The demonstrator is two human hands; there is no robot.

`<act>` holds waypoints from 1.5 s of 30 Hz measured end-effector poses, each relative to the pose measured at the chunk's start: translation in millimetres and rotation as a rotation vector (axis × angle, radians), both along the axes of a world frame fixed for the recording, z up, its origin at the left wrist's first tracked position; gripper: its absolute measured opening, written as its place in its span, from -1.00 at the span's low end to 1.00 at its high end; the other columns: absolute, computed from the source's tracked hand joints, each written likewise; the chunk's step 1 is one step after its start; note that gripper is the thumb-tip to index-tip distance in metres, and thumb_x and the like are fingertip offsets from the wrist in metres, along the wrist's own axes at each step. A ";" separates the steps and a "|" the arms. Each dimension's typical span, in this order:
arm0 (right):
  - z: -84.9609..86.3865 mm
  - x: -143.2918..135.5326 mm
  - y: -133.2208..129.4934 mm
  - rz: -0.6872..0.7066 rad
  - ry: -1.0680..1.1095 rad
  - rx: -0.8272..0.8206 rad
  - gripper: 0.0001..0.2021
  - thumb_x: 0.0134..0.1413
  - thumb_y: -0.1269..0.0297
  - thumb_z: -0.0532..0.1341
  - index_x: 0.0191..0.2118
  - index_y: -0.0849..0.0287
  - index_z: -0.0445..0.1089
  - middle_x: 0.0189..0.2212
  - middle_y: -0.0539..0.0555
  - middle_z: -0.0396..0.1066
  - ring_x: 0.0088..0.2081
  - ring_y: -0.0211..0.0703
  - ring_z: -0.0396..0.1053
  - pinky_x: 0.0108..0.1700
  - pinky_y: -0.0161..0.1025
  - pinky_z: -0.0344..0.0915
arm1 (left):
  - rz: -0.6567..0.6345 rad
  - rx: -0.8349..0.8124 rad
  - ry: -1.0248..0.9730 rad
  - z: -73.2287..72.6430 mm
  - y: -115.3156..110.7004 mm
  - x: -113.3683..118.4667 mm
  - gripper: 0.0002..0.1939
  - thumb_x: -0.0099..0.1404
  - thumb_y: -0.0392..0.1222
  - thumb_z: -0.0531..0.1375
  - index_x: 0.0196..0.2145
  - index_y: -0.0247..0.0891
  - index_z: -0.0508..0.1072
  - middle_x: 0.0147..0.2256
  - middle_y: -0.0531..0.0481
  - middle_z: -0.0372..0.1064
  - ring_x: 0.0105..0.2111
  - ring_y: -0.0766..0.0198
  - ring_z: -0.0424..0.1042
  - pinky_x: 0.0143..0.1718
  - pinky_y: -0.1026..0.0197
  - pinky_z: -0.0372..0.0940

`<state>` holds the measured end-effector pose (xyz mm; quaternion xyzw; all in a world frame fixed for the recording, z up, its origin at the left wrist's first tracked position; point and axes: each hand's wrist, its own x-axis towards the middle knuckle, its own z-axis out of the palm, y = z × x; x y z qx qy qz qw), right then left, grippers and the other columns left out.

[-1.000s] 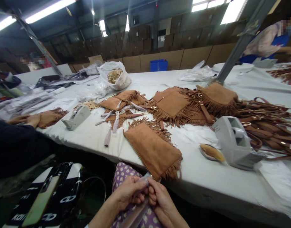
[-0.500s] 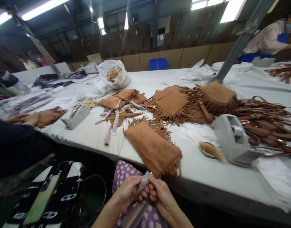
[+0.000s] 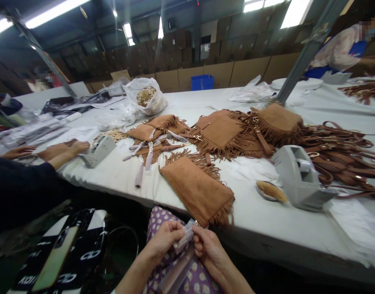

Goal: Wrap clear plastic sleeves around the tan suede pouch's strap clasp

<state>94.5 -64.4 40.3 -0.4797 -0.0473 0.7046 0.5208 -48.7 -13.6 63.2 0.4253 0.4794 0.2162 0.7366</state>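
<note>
Over a purple flowered cloth on the lap, my left hand (image 3: 167, 239) pinches a clear plastic wrap (image 3: 184, 241) around a strap. My right hand (image 3: 207, 245) closes on the same wrap near the bag's corner. Below the hands, the wrapped strap (image 3: 178, 273) hangs down across the cloth. It runs up to the corner of a brown fringed suede bag (image 3: 196, 188), which lies at the table edge with its fringe toward the right and back. The exact fingertip contact is partly hidden.
A grey tape dispenser (image 3: 300, 179) and a small oval dish (image 3: 270, 191) stand to the right, near a heap of brown straps (image 3: 343, 159). More fringed bags (image 3: 222, 128) lie behind. At left, a co-worker's hand (image 3: 78, 148) is beside another tape dispenser (image 3: 100, 151).
My left hand has shifted slightly up along the plastic wrap, and more of the wrap shows between my hands. The co-worker's hand has moved right, toward the left tape dispenser.
</note>
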 end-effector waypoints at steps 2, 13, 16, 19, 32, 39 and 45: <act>0.7 -1.1 0.2 -0.027 0.015 0.003 -0.61 -0.32 0.13 0.44 -0.60 0.25 0.24 -0.73 -0.14 0.15 -0.71 -0.52 -0.05 -0.69 -0.46 -0.14 | -0.002 -0.046 -0.028 4.1 -4.7 0.3 -0.53 0.03 0.19 0.29 -0.46 -0.33 0.39 -0.62 0.08 0.29 -0.66 0.46 0.19 -0.64 0.40 0.04; 4.1 -3.4 0.2 -0.048 0.071 0.053 -0.61 -0.35 0.14 0.46 -0.61 0.26 0.27 -0.73 -0.10 0.20 -0.67 -0.45 0.11 -0.63 -0.45 -0.03 | 0.161 0.007 -0.118 -15.6 -26.2 13.6 -0.61 0.08 0.07 0.30 -0.36 -0.37 0.48 -0.61 0.11 0.31 -0.77 0.59 0.00 -0.75 0.44 -0.17; 4.6 -2.4 -0.6 -0.057 0.094 0.052 -0.66 -0.31 0.18 0.44 -0.58 0.27 0.29 -0.70 -0.10 0.22 -0.67 -0.46 0.10 -0.61 -0.44 0.01 | 0.208 0.064 -0.103 -17.1 -29.8 16.3 -0.59 0.07 0.10 0.30 -0.38 -0.37 0.47 -0.63 0.12 0.30 -0.77 0.58 -0.02 -0.74 0.42 -0.18; 4.2 -2.2 -0.7 -0.047 0.070 0.047 -0.67 -0.30 0.18 0.42 -0.59 0.27 0.29 -0.71 -0.11 0.20 -0.69 -0.49 0.04 -0.64 -0.44 -0.06 | 0.220 0.087 -0.077 -13.7 -32.7 19.1 -0.56 0.05 0.12 0.30 -0.35 -0.37 0.49 -0.66 0.14 0.28 -0.78 0.57 -0.05 -0.74 0.40 -0.20; -6.5 -6.3 5.9 -0.101 0.001 -0.019 -0.80 -0.25 0.24 0.26 -0.63 0.21 0.24 -0.78 -0.14 0.12 -0.76 -0.48 -0.05 -0.70 -0.44 -0.14 | 0.289 0.333 0.152 -15.5 -51.5 29.6 -0.53 0.18 0.07 0.21 -0.08 -0.32 0.52 -0.43 -0.06 0.53 -0.47 0.23 0.42 -0.41 0.24 0.35; 1.1 -1.0 3.6 -0.124 0.125 -0.036 -0.83 -0.24 0.26 0.28 -0.53 0.26 0.35 -0.74 -0.11 0.18 -0.71 -0.46 0.06 -0.66 -0.47 -0.01 | 0.071 0.551 0.224 -11.9 -51.0 22.3 -0.67 0.30 -0.10 0.11 0.00 -0.09 0.47 0.03 -0.01 0.43 0.06 0.09 0.36 0.15 0.09 0.20; 20.0 0.1 0.4 -0.058 0.045 0.017 -0.62 -0.30 0.05 0.43 -0.52 0.30 0.39 -0.71 -0.12 0.15 -0.68 -0.47 0.03 -0.65 -0.47 0.01 | -0.055 0.692 0.382 -1.0 -48.7 20.0 -0.61 0.35 -0.12 -0.02 0.05 -0.12 0.43 -0.16 -0.13 0.54 -0.17 0.04 0.48 -0.04 0.10 0.29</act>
